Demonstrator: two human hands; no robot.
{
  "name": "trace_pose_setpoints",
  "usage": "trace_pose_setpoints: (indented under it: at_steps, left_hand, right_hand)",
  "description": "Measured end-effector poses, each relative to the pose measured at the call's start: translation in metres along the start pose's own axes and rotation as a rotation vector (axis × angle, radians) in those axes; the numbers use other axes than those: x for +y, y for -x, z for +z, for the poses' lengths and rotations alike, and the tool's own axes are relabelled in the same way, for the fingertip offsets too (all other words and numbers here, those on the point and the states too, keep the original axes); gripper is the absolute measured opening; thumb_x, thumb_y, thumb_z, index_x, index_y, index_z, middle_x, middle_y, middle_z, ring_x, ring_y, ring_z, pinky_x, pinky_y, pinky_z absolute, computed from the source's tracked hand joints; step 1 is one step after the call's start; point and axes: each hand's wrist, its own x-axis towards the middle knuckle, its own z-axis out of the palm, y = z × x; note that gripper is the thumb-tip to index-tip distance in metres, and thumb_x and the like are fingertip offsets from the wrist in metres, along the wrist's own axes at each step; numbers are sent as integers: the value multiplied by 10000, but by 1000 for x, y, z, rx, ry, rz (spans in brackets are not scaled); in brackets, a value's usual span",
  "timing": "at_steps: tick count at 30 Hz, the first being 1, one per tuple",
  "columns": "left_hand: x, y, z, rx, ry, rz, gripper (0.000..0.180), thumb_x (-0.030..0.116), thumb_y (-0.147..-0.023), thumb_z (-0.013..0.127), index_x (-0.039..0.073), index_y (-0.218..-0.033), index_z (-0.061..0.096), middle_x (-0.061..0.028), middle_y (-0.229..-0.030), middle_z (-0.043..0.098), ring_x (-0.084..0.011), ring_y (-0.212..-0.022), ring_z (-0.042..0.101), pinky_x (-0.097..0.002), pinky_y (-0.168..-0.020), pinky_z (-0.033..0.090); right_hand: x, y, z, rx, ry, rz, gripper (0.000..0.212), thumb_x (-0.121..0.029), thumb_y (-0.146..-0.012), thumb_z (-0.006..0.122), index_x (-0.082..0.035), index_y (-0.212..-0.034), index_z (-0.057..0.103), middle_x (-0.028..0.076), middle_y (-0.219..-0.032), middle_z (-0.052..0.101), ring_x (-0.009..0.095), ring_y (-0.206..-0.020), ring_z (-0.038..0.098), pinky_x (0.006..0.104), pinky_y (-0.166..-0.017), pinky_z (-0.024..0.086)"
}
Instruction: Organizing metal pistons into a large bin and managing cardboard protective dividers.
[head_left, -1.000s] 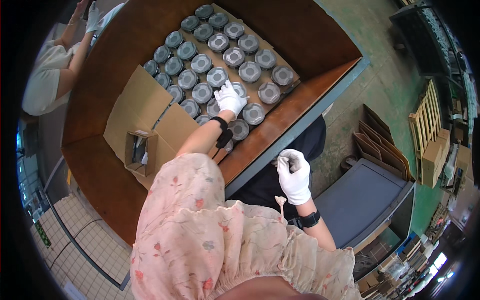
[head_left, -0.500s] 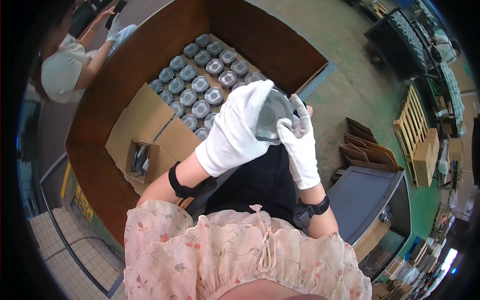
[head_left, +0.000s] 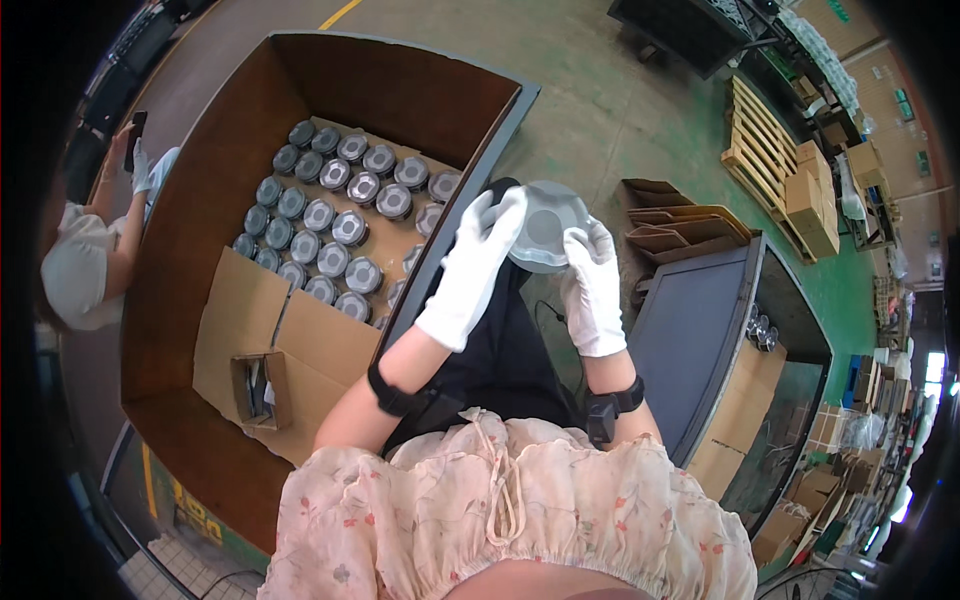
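A round grey metal piston (head_left: 543,228), its broad face turned up toward me, is held in front of my body between my two white-gloved hands. My left hand (head_left: 478,265) is closed at its left edge, with the fingertips bent against the rim. At the right edge my right hand (head_left: 592,285) grips it, thumb on the face and fingers along the side. The piston's underside is hidden. To the left, several similar pistons (head_left: 350,228) stand in rows on cardboard inside a large brown-walled bin (head_left: 400,85).
Inside the bin, a small open carton (head_left: 260,390) sits on cardboard sheets. A grey-lidded container (head_left: 690,330) stands at right, folded cardboard (head_left: 685,222) behind it. Farther right are a wooden pallet (head_left: 765,150) and boxes (head_left: 812,205). A co-worker (head_left: 85,260) is beyond the bin.
My view has swung right, so the bin sits farther left. The piston is now over the floor beside the bin, and my left hand has slid back from its face toward its edge.
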Motion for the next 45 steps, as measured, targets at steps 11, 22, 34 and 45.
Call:
trace_pose_setpoints:
  at_steps: [11, 22, 34, 45]
  left_hand:
    - [-22, 11, 1, -393, 37, -321, 855, 173, -742, 802, -45, -1399, 300, -126, -1310, 468, -175, -1159, 516, -308, -954, 454]
    - [-22, 3, 3, -191, 56, -333, 558, 259, -832, 744, -24, -1238, 489, -57, -1125, 589, -91, -1045, 542, -243, -924, 429]
    - [-2, 24, 25, -102, -902, 828, 564, 75, -578, 841, 48, -1060, 551, -115, -1096, 606, -312, -1080, 574, -364, -926, 479]
    - [-14, 22, 10, -73, -935, 815, 583, -21, -543, 766, 73, -1068, 530, -118, -1163, 582, -323, -1128, 549, -393, -947, 465]
  right_hand:
    - [-15, 9, -26, 162, -18, -52, 386, -88, -874, 664, -53, -1194, 450, 57, -1131, 544, 136, -1019, 549, 312, -898, 462]
    - [6, 12, -28, 113, 35, -113, 344, -52, -878, 652, -71, -1162, 458, 22, -1030, 548, 119, -959, 559, 278, -843, 464]
    - [45, 18, -45, -234, -557, 462, 459, -421, -996, 375, -94, -1307, 463, 67, -1307, 529, 208, -1188, 517, 361, -1014, 419]
    - [3, 13, -24, -212, -732, 419, 628, -551, -934, 446, -64, -1331, 452, 168, -1281, 541, 344, -1137, 551, 521, -913, 488]
